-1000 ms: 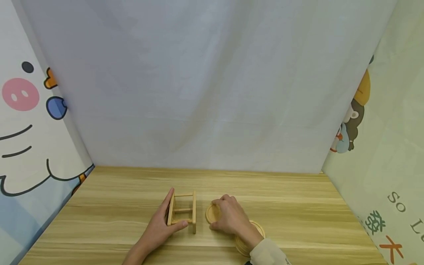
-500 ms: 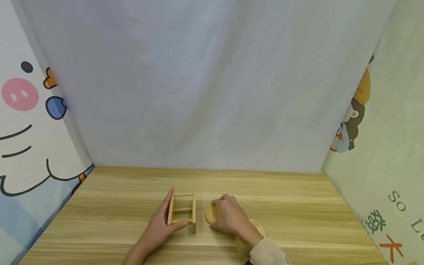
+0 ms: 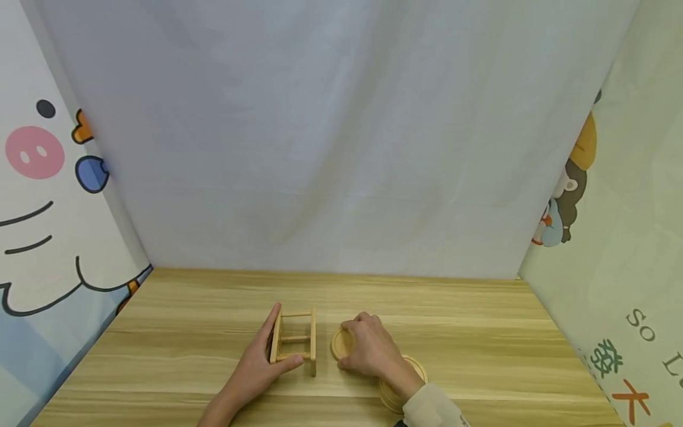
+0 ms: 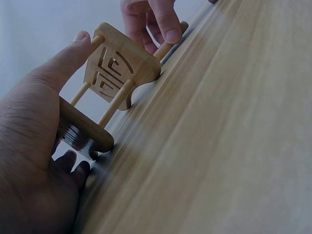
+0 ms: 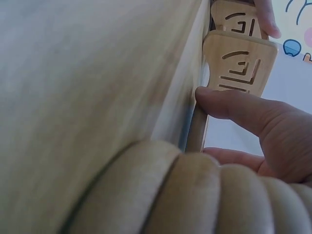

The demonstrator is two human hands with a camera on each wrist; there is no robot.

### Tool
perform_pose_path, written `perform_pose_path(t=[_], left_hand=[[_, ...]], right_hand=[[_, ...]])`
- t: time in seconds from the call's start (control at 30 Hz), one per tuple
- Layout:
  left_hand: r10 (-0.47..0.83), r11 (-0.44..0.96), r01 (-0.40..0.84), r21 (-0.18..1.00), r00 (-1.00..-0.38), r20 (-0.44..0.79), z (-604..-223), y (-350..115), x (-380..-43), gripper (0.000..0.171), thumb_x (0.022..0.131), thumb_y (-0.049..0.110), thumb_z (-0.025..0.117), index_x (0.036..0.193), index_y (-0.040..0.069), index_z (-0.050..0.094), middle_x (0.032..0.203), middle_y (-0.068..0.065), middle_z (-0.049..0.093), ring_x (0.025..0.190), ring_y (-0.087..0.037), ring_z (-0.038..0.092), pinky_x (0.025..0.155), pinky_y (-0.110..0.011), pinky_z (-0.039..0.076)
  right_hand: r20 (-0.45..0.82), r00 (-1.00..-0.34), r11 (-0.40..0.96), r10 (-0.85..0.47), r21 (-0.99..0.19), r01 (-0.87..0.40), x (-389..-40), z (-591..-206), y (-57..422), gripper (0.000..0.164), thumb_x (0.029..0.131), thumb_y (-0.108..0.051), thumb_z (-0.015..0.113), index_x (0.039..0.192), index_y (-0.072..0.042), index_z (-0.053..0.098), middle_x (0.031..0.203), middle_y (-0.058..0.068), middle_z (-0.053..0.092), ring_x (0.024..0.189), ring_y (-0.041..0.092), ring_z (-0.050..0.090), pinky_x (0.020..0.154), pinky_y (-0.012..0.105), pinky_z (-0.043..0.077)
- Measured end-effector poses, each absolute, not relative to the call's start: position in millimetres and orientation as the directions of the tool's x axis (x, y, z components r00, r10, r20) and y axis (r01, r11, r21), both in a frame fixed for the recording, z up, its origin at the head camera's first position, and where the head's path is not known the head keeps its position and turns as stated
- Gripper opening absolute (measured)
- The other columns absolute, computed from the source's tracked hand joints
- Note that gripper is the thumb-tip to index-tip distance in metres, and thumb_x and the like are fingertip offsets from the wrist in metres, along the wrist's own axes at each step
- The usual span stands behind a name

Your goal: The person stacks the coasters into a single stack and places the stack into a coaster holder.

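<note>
Rack: wooden rack (image 3: 313, 341) stands on the table (image 3: 480, 338), no disc between its panels.
Left hand: left hand (image 3: 253, 362) holds rack, thumb and fingers apart on either side.
Right hand: right hand (image 3: 370, 350) pinches the single disc (image 3: 343, 344) by its rim, seemingly flat on the table.
Progress: one disc gripped; the stack (image 5: 195, 190) sits outside the rack, under the right wrist.
Room: narrow gap, rack to disc; table runs back to the curtain (image 3: 341, 148); near edge unseen.
</note>
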State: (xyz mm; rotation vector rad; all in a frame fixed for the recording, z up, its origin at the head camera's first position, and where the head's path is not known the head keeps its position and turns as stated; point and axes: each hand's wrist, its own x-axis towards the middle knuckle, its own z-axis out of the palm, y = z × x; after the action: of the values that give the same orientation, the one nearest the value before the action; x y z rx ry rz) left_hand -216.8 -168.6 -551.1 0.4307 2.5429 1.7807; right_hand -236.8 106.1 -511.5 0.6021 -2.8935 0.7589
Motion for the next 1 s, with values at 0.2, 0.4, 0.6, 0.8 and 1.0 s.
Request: perform_pose_path(t=[0.2, 0.4, 0.6, 0.8, 1.0], left_hand=[[0.227, 0.32, 0.22, 0.921, -0.962, 0.151, -553.3, -169.4, -217.7, 0.117, 0.098, 0.035, 0.089, 0.181, 0.031, 0.007, 0.185, -0.017, 0.013, 0.166, -0.043, 0.028, 0.129, -0.063, 0.032], [0.215, 0.333, 0.221, 0.917, -0.964, 0.155, -555.2, -170.0, -217.9, 0.118, 0.097, 0.037, 0.09, 0.181, 0.033, 0.007, 0.184, -0.017, 0.015, 0.164, -0.043, 0.031, 0.129, -0.063, 0.034], [0.22, 0.321, 0.216, 0.922, -0.964, 0.149, -553.0, -169.9, -217.2, 0.117, 0.097, 0.035, 0.09, 0.181, 0.03, 0.008, 0.184, -0.017, 0.015, 0.164, -0.044, 0.032, 0.128, -0.062, 0.036], [0.22, 0.322, 0.213, 0.922, -0.965, 0.146, -551.3, -170.2, -216.6, 0.116, 0.097, 0.034, 0.09, 0.181, 0.029, 0.01, 0.185, -0.017, 0.014, 0.165, -0.044, 0.031, 0.128, -0.063, 0.035], [0.215, 0.328, 0.214, 0.92, -0.965, 0.147, -551.5, -170.4, -217.4, 0.116, 0.097, 0.035, 0.09, 0.181, 0.029, 0.01, 0.185, -0.017, 0.015, 0.165, -0.043, 0.031, 0.128, -0.062, 0.035]], right_hand=[[0.177, -0.922, 0.806, -0.344, -0.448, -0.387, -229.3, -500.9, 102.6, 0.074, 0.069, -0.022, 0.106, 0.133, 0.002, 0.078, 0.125, 0.017, 0.07, 0.112, 0.034, 0.063, 0.097, 0.05, 0.06], [0.195, -0.916, 0.792, -0.351, -0.46, -0.402, -229.9, -500.7, 102.1, 0.073, 0.069, -0.021, 0.106, 0.132, 0.003, 0.077, 0.125, 0.018, 0.07, 0.113, 0.035, 0.063, 0.097, 0.052, 0.06], [0.206, -0.915, 0.789, -0.346, -0.463, -0.403, -229.9, -497.2, 102.1, 0.073, 0.07, -0.019, 0.104, 0.134, 0.003, 0.077, 0.127, 0.018, 0.07, 0.116, 0.035, 0.063, 0.098, 0.052, 0.059], [0.201, -0.925, 0.79, -0.322, -0.482, -0.379, -228.6, -493.2, 102.5, 0.073, 0.072, -0.018, 0.104, 0.137, 0.001, 0.076, 0.131, 0.018, 0.069, 0.12, 0.036, 0.062, 0.099, 0.053, 0.06], [0.241, -0.923, 0.774, -0.3, -0.503, -0.384, -227.2, -488.5, 104.0, 0.075, 0.07, -0.016, 0.104, 0.138, 0.0, 0.076, 0.131, 0.017, 0.068, 0.12, 0.035, 0.062, 0.098, 0.053, 0.06]])
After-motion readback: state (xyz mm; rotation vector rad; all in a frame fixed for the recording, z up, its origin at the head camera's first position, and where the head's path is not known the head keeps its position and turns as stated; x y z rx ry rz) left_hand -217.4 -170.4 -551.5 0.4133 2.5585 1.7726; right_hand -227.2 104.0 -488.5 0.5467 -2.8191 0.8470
